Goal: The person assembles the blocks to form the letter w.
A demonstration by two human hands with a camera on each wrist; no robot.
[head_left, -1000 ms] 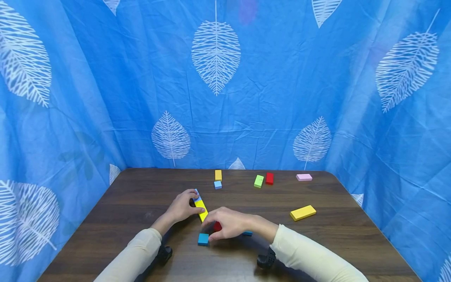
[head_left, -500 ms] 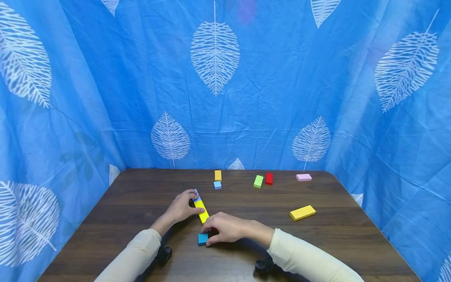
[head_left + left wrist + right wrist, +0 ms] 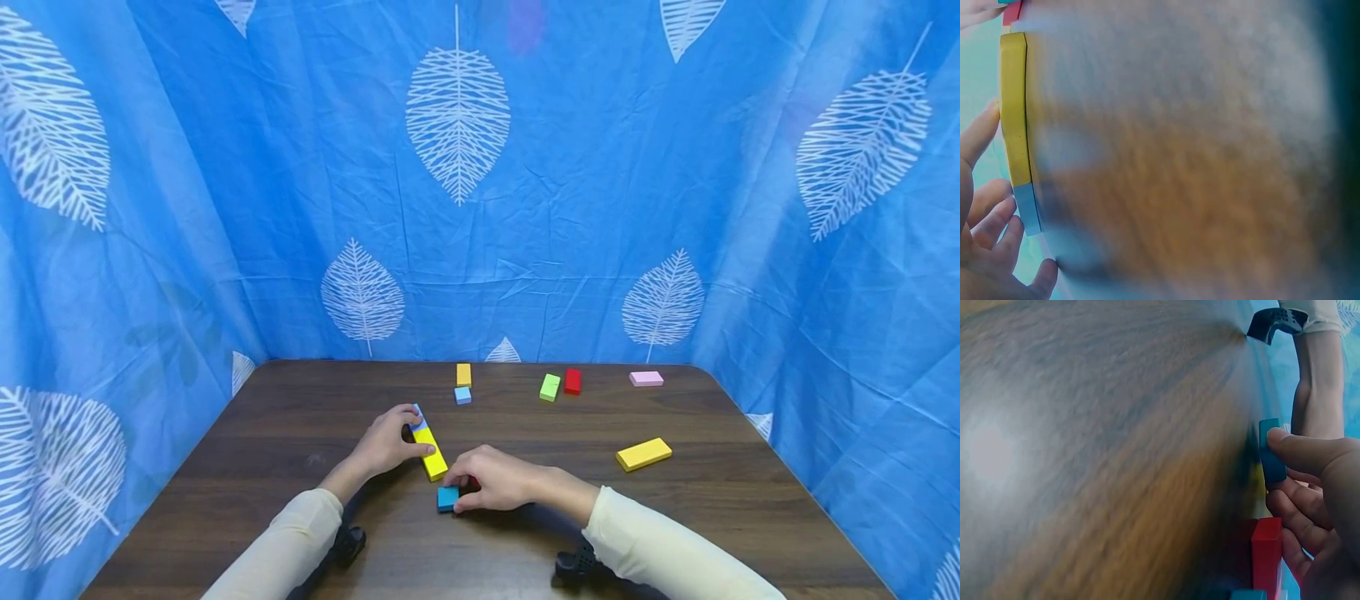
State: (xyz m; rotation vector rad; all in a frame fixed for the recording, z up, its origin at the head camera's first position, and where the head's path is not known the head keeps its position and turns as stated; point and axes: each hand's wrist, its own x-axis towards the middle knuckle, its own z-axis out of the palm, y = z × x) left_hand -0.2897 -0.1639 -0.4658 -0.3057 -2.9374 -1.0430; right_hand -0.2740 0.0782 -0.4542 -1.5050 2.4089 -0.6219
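Right hand (image 3: 491, 479) on the teal block (image 3: 447, 499), and we saw thumb and forefinger clamped on its edges! It sat just off the near end of the yellow bar (image 3: 430, 454), almost on that bar's line, which slanted from far left to near right; only a narrow gap kept them apart. The block's top looked nearly square, so we couldn't call a long axis. The left hand (image 3: 386, 437) was the farther one, fingers spread, thumb against the yellow bar, fingertips at the light blue block (image 3: 1027, 209) on its far end. A red block (image 3: 1266, 559) sat by the right hand's other fingers; whether they gripped it, we couldn't tell. Against half a second ago, the teal block had slid rightward and closer to the bar's line, while the left hand had hardly budged.
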